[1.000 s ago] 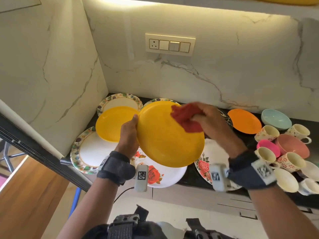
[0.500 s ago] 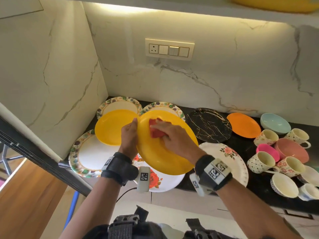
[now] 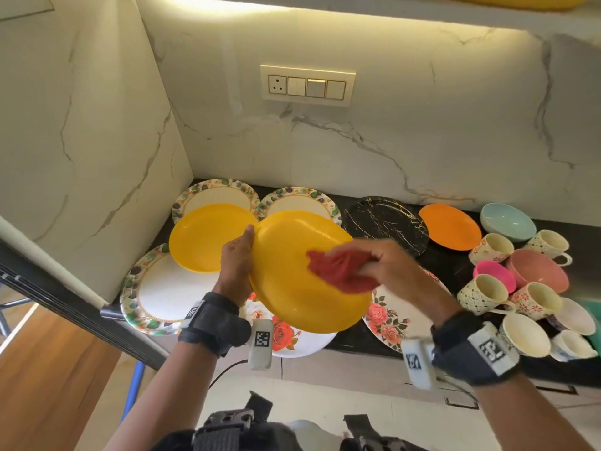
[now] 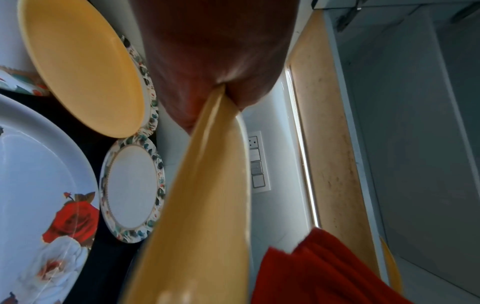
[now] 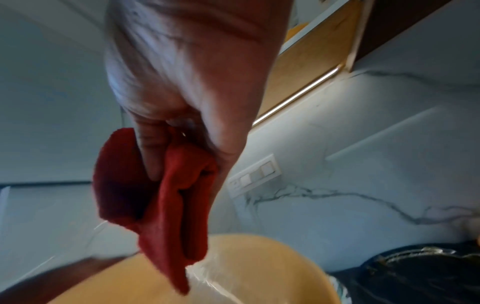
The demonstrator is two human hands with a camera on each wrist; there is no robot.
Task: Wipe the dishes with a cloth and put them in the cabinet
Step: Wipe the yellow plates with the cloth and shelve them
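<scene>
My left hand [image 3: 239,255] grips the left rim of a yellow plate [image 3: 292,288], held tilted above the counter; in the left wrist view the plate [image 4: 202,205] runs edge-on out of the hand [image 4: 221,90]. My right hand [image 3: 387,265] holds a bunched red cloth [image 3: 338,271] against the plate's right side. In the right wrist view the fingers [image 5: 150,152] pinch the cloth [image 5: 166,195] over the plate [image 5: 233,273]. A second yellow plate [image 3: 205,236] lies on the counter behind.
The black counter [image 3: 455,271] holds floral-rimmed plates [image 3: 162,288], rose plates [image 3: 390,317], a black marbled plate [image 3: 387,222], an orange plate [image 3: 450,226], bowls [image 3: 507,221] and several cups [image 3: 481,292] at the right. A switch panel [image 3: 307,86] is on the marble wall. The cabinet shelf [image 3: 422,8] is overhead.
My right hand has swept the red cloth across the plate: from its top right to the upper left, and now to the right side. The left hand keeps its hold.
</scene>
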